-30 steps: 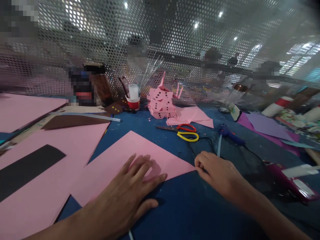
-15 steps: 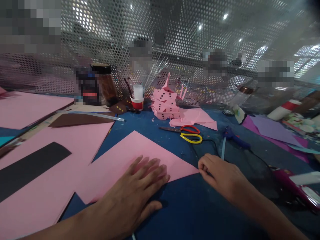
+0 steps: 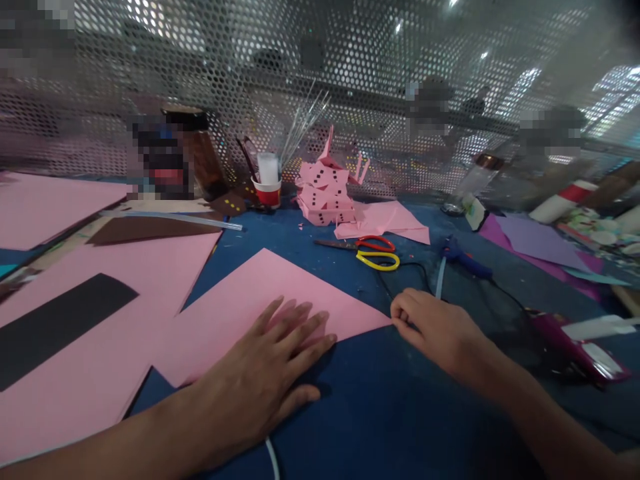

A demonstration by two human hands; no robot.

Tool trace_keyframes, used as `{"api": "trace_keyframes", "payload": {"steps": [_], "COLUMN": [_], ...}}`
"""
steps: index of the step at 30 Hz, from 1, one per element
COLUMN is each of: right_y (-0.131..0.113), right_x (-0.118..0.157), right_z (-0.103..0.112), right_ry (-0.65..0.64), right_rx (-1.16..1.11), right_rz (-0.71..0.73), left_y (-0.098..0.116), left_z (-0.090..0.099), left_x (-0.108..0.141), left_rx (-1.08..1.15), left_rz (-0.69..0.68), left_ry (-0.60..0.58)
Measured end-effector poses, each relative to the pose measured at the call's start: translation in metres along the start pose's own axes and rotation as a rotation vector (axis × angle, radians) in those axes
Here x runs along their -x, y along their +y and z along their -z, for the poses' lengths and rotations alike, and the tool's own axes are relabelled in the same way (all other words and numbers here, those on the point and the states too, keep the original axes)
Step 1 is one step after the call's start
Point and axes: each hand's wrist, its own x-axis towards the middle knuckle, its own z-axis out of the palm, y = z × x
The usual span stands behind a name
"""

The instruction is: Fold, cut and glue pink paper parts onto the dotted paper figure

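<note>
A folded sheet of pink paper (image 3: pixel 240 293) lies on the blue table (image 3: pixel 360 413), tapering to a point on the right. My left hand (image 3: pixel 280 360) rests flat across its near edge, fingers spread. At the pointed right corner, my right hand (image 3: pixel 425 320) is closed, thumb and fingers pinching the paper's tip. Beyond the sheet are scissors (image 3: pixel 377 260) with one red and one yellow handle. A blue glue gun (image 3: pixel 465 259) lies past my right hand.
More pink sheets (image 3: pixel 165 267) with a black strip (image 3: pixel 65 310) cover the left. A pink paper model (image 3: pixel 325 193) and a red-and-white cup (image 3: pixel 269 192) stand at the back. Purple paper (image 3: pixel 540 240) and a magenta device (image 3: pixel 570 343) are on the right.
The whole view has shifted slightly, so things appear a little higher and further left. Both hands keep their places on the pink paper.
</note>
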Motion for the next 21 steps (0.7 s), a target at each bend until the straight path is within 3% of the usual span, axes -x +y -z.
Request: {"api": "trace_keyframes", "payload": {"steps": [3, 6, 9, 13, 21], "right_y": [-0.003, -0.014, -0.031, -0.048, -0.052], "right_x": [0.004, 0.013, 0.023, 0.027, 0.027], "right_z": [0.004, 0.011, 0.017, 0.013, -0.014], "right_ry": [0.058, 0.271, 0.422, 0.288, 0.218], "right_rx": [-0.010, -0.047, -0.189, -0.210, -0.027], "right_rz": [0.020, 0.094, 0.302, 0.629, 0.625], "left_y": [0.001, 0.001, 0.000, -0.001, -0.001], "left_z": [-0.001, -0.002, -0.003, -0.004, -0.007], "left_x": [0.000, 0.000, 0.001, 0.002, 0.001], "left_rx": [-0.001, -0.008, 0.006, 0.039, 0.026], "left_rz": [0.002, -0.001, -0.007, -0.003, -0.006], "left_ry": [-0.002, 0.031, 0.060, 0.056, 0.053]}}
